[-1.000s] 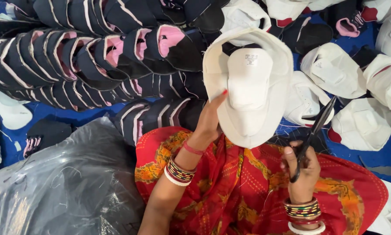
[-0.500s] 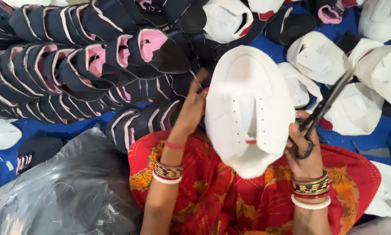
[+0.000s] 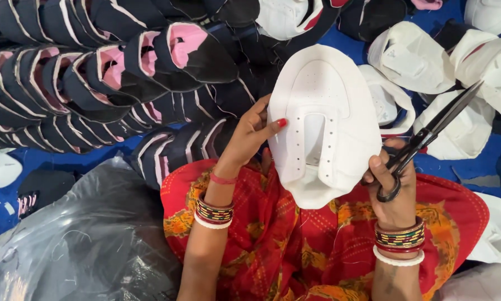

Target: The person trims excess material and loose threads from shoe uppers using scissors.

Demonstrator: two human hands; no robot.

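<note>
Head view — inventory as seen over my lap.

Item 1. White shoe upper (image 3: 323, 125), flat, with perforated toe and a slot for the tongue. It is held up above my red patterned skirt (image 3: 295, 251), between both hands. A second ago it showed a curled, cap-like face; now the whole outer side lies spread toward me, tilted and closer. My judgement: I have turned it to look over its edges.

Item 2. My left hand (image 3: 250, 136). The fingers are closed on the upper's left edge, thumb on the front face, the others behind.

Item 3. My right hand (image 3: 392, 187). It pinches the upper's lower right edge and keeps the black scissors (image 3: 423, 139) hooked on its fingers. The blades point up and right, away from the piece, nearly together. They have swung clear of the upper since half a second ago, so no cutting is on at this instant.

Item 4. Containers — a black plastic bag (image 3: 78, 245) at my left knee, crumpled; its contents are hidden.

Item 5. Loose stock on the blue floor sheet (image 3: 66, 161): rows of black uppers with pink lining (image 3: 122, 61) on the left, a heap of white uppers (image 3: 423, 61) on the right.
</note>
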